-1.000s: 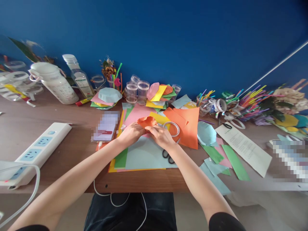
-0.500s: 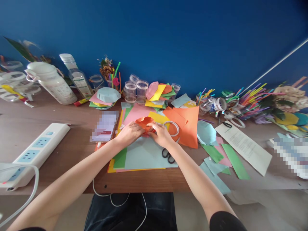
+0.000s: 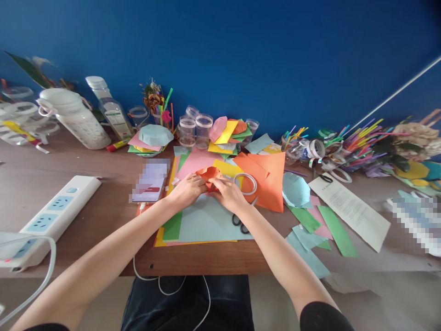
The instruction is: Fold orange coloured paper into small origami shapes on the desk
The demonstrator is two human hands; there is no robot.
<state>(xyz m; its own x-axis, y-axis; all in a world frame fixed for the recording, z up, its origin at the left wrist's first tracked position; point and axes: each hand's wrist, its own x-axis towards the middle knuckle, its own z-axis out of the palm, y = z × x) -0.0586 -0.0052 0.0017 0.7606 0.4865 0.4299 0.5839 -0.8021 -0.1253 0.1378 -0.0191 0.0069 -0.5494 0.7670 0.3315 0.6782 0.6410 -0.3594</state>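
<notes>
Between my hands is a piece of orange paper, bent up into a rounded, cup-like shape. My left hand is closed on its left side. Thumb and fingers of my right hand pinch its right edge. Below lies a stack of coloured sheets with a light blue sheet on top. Black-handled scissors rest by my right wrist, partly hidden by it. A roll of clear tape lies just right of my right hand, over a larger orange sheet.
To the left are a phone on a cable and a white power strip. Paper stacks and clear plastic cups line the back. Paper scraps, a blue paper disc and a printed sheet lie right.
My right fingers have shifted slightly along the rim of the orange paper, and its opening has changed shape a little. Everything else stays in place.
</notes>
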